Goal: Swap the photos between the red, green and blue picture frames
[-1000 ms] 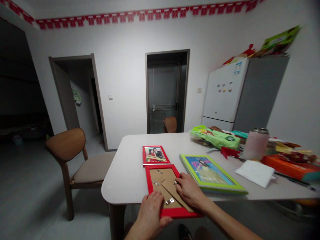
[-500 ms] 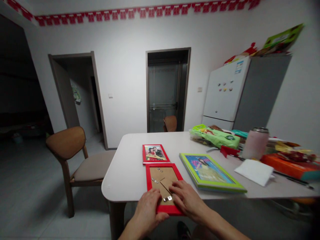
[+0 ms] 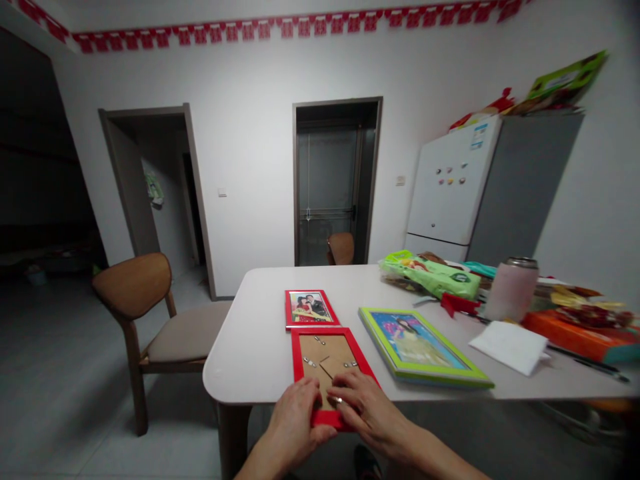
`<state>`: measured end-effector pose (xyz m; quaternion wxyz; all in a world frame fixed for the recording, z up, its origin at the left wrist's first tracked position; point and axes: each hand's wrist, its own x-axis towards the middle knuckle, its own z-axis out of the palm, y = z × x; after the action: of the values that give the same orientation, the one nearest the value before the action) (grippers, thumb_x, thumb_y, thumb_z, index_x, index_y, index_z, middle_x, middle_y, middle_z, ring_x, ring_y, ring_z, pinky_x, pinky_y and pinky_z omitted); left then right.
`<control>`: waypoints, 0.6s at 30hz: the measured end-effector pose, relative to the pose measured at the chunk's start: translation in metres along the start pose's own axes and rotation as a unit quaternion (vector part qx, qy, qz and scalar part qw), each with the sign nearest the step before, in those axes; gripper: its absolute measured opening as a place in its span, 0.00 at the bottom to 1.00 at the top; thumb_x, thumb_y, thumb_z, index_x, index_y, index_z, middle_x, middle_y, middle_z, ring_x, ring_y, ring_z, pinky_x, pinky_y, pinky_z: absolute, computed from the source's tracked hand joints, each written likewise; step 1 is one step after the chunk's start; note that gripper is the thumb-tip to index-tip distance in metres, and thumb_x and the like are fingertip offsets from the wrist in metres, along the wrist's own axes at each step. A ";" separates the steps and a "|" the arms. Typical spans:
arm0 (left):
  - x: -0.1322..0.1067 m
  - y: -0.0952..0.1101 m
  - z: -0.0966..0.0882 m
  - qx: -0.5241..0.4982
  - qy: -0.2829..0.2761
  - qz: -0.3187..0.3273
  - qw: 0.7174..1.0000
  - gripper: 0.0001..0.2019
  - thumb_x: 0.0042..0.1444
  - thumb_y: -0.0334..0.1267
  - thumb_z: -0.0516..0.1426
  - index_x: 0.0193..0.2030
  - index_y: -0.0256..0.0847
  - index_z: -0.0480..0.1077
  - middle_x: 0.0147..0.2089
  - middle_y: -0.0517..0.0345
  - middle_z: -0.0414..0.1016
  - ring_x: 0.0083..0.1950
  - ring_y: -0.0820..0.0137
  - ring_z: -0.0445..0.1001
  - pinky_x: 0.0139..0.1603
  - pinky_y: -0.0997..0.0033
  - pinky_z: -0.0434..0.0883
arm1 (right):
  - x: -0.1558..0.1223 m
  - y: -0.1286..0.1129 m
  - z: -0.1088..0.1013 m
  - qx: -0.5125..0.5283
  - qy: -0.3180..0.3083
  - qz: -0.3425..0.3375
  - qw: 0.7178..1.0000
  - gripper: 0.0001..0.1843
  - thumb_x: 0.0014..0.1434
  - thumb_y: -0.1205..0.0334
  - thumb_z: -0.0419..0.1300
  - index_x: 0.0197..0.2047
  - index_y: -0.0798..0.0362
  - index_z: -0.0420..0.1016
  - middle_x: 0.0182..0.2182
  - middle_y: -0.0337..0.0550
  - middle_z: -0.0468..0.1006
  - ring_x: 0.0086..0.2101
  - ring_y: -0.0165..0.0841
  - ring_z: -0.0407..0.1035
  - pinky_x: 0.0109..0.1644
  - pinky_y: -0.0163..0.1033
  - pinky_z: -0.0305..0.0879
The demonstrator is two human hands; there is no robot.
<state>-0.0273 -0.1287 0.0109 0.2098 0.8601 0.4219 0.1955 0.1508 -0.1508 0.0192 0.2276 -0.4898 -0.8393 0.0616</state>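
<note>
face-down red frame at the near edge of the surface, its near end seeming to jut past that edge. judged reason: backing board and metal clips left uppermost, the overhang leaving room for a thumb.

left hand: grip mostly closed on the frame's near left corner, fingers bent over the top, thumb along the near side; probably steadying it. right hand: fingers bent low over the near clip, at or just above it; cannot tell whether the grip pinches or only presses. far clip, left clip and right clip lie uncovered.

picture-side-up red frame just beyond, its near edge at or against the other's far edge. green frame to the right, picture up, apart from both; likely set there to leave working room. white paper, pink jar and green packet farther right.

hard to make out: near right part of the backing, under the fingers; left thumb's tip, whether beneath the rim; front of the face-down frame, unseen. both forearms cut off at the bottom.
</note>
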 end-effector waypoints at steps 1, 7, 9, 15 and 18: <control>0.000 0.000 0.000 0.000 0.000 0.000 1.000 0.31 0.41 0.44 0.59 0.52 0.34 0.59 0.53 0.47 0.62 0.54 0.61 0.58 0.55 0.65 0.55 | 0.007 0.003 0.003 0.006 0.005 0.010 1.000 0.16 0.55 0.61 0.44 0.42 0.50 0.70 0.39 0.46 0.68 0.40 0.34 0.60 0.44 0.40 0.55; -0.003 -0.005 0.002 -0.003 0.012 0.002 1.000 0.32 0.39 0.42 0.61 0.53 0.36 0.58 0.54 0.48 0.62 0.54 0.62 0.59 0.55 0.67 0.56 | 0.058 0.018 0.024 -0.030 -0.003 0.050 0.998 0.17 0.52 0.68 0.45 0.41 0.52 0.71 0.37 0.45 0.69 0.39 0.33 0.60 0.43 0.37 0.53; -0.003 -0.004 0.001 -0.006 0.010 0.002 1.000 0.32 0.39 0.41 0.61 0.53 0.37 0.59 0.53 0.49 0.62 0.54 0.62 0.59 0.55 0.67 0.56 | 0.067 0.018 0.029 -0.056 -0.014 0.052 0.997 0.15 0.51 0.68 0.47 0.36 0.52 0.72 0.36 0.45 0.69 0.39 0.33 0.59 0.43 0.36 0.52; -0.002 -0.001 -0.004 -0.014 0.002 0.001 1.000 0.32 0.38 0.41 0.61 0.52 0.37 0.59 0.55 0.50 0.61 0.55 0.63 0.58 0.56 0.69 0.54 | 0.066 0.011 0.030 -0.092 -0.035 0.026 0.995 0.11 0.51 0.62 0.49 0.32 0.51 0.72 0.34 0.44 0.68 0.38 0.35 0.58 0.39 0.37 0.51; -0.003 -0.002 -0.002 -0.011 0.005 -0.002 1.000 0.33 0.38 0.42 0.61 0.53 0.38 0.58 0.55 0.51 0.61 0.55 0.63 0.58 0.56 0.69 0.54 | 0.065 0.012 0.029 -0.087 -0.044 0.023 0.995 0.11 0.51 0.62 0.49 0.34 0.50 0.71 0.36 0.44 0.69 0.39 0.35 0.59 0.40 0.37 0.50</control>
<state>-0.0313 -0.1296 0.0110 0.2176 0.8562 0.4222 0.2036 0.1201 -0.0861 0.0101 0.1456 -0.5238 -0.8392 0.0148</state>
